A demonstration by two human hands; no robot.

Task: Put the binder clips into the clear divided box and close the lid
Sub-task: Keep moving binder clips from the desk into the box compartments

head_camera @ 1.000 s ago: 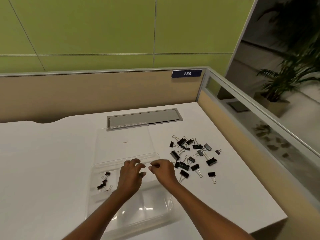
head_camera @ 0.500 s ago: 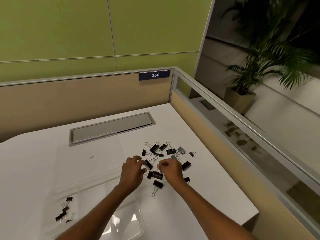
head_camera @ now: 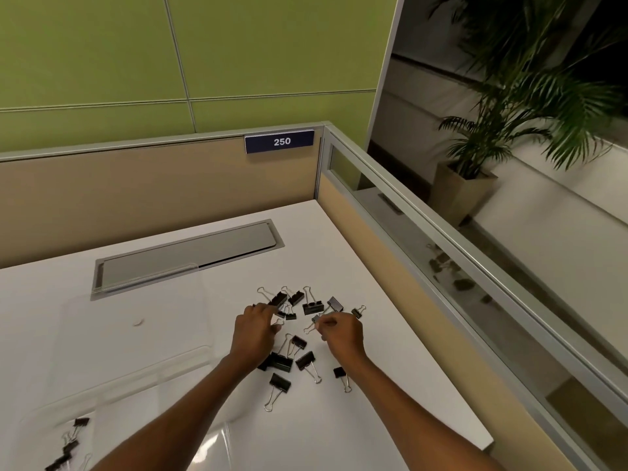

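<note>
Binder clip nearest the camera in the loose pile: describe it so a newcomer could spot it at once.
On the white desk, black binder clips lie scattered right of the clear divided box. At the pile's near edge, right of the left forearm, lies this binder clip. No other clip reaches lower in the picture, and its wire handles stretch down-left.

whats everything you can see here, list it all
loose clips: about fourteen, black, desk right of box
boxed clips: a few, black, box's left end
box: one, clear, near-left on desk
lid: one, clear, open flat behind box
desk: one, white
cable flap: one, grey, back of desk
sign: one, blue, "250", on partition
plant: one, green, far right
left hand: one, over loose clips
right hand: one, pinching one
</note>
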